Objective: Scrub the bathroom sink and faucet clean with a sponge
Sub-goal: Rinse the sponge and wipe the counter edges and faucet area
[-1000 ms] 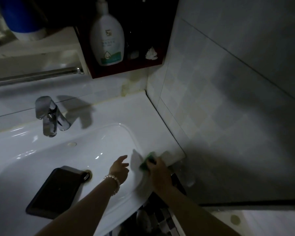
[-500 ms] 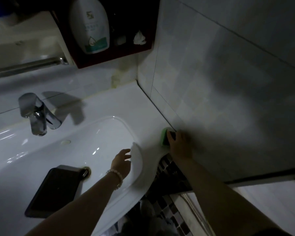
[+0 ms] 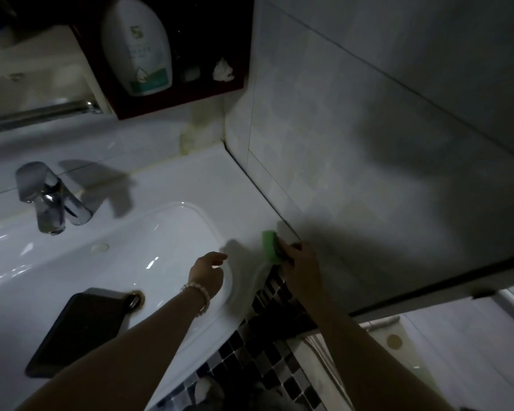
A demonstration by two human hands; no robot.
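Note:
A white sink (image 3: pixel 172 185) fills the left half of the dim view, with a chrome faucet (image 3: pixel 49 200) at its back left. My right hand (image 3: pixel 301 262) grips a green sponge (image 3: pixel 270 246) and presses it on the sink's right rim, close to the tiled wall. My left hand (image 3: pixel 207 271), with a bead bracelet on the wrist, hovers over the basin's right side with loosely curled fingers and holds nothing.
A dark flat phone-like object (image 3: pixel 80 327) lies in the basin beside the drain (image 3: pixel 135 298). A white pump bottle (image 3: pixel 137 48) stands in a red shelf above. The tiled wall (image 3: pixel 368 173) bounds the right. A mosaic floor (image 3: pixel 267 366) shows below.
My right hand slid the sponge from the sink's front right rim up to the rim beside the wall, and holds there. The camera view shifted right. My left hand stayed over the basin.

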